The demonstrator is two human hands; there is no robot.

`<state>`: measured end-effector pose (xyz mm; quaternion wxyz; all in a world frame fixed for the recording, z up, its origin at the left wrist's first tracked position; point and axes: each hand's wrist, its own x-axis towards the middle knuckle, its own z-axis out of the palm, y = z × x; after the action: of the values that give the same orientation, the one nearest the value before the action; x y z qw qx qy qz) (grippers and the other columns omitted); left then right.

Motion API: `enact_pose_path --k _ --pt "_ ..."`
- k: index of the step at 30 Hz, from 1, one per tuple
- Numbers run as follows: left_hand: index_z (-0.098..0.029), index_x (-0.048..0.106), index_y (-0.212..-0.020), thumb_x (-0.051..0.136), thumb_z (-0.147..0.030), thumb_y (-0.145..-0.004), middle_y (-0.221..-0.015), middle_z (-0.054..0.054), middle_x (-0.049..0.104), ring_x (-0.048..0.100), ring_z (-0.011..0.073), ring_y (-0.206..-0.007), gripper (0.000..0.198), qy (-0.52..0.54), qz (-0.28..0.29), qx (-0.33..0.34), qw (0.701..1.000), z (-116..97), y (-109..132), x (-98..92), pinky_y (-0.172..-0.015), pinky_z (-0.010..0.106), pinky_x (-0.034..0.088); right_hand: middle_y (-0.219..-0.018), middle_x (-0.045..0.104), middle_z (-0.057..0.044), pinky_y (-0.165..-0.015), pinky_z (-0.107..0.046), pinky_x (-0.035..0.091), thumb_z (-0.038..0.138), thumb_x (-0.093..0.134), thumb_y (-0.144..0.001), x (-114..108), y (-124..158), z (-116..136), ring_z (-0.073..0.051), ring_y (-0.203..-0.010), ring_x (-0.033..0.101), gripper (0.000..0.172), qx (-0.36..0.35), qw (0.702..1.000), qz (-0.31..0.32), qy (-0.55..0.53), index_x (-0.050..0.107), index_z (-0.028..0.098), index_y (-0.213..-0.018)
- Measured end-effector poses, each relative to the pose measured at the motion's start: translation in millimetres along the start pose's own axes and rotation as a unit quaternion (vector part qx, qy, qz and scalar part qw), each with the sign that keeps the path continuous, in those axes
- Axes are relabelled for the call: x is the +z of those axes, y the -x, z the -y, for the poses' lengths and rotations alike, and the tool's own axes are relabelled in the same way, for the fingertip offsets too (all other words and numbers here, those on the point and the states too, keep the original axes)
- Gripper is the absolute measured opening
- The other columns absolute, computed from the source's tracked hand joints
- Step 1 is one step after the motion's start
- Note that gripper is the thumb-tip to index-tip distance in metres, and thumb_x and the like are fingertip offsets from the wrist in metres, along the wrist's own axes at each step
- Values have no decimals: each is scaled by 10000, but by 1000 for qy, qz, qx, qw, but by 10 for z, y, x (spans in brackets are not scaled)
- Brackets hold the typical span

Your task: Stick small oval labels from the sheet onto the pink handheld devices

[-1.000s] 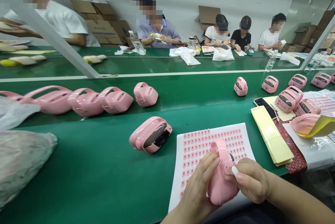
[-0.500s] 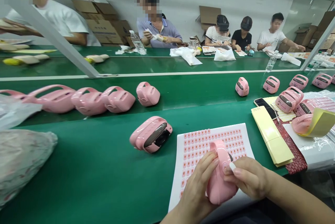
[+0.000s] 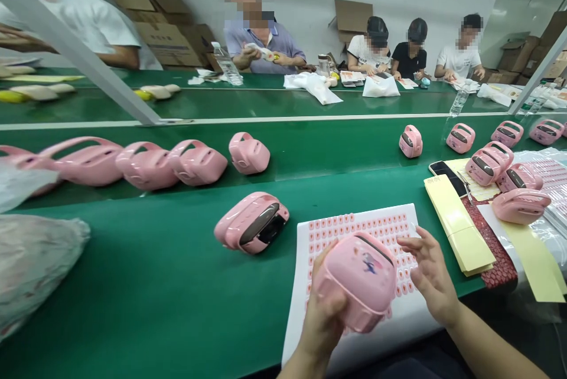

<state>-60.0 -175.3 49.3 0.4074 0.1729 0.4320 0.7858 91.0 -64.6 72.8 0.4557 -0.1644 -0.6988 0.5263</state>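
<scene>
Green assembly table (image 3: 133,284) here, folks: our left hand (image 3: 325,320) grips a glossy pink plastic case (image 3: 357,281), right hand (image 3: 432,275) open and empty just beside it.

The pink plastic case (image 3: 354,281) hides part of the label sheet (image 3: 354,224), whose printed marks are too small to read, and the forearms (image 3: 487,340) run off the bottom edge.

Factory assy line: green conveyor belts (image 3: 133,249), seated workers (image 3: 410,51), pink plastic housings (image 3: 249,153)
</scene>
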Motion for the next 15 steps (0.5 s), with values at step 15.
enact_pose_path --k 15 --pt "-195 621 -1173 454 -311 -897 -1070 114 709 656 235 -994 343 382 89 -203 897 179 -51 56 -796 306 544 -1104 563 -100 -938 -429 456 364 771 -627 372 -61 -69 -257 -1055 562 894 153 986 9 73 298 212 -1371"
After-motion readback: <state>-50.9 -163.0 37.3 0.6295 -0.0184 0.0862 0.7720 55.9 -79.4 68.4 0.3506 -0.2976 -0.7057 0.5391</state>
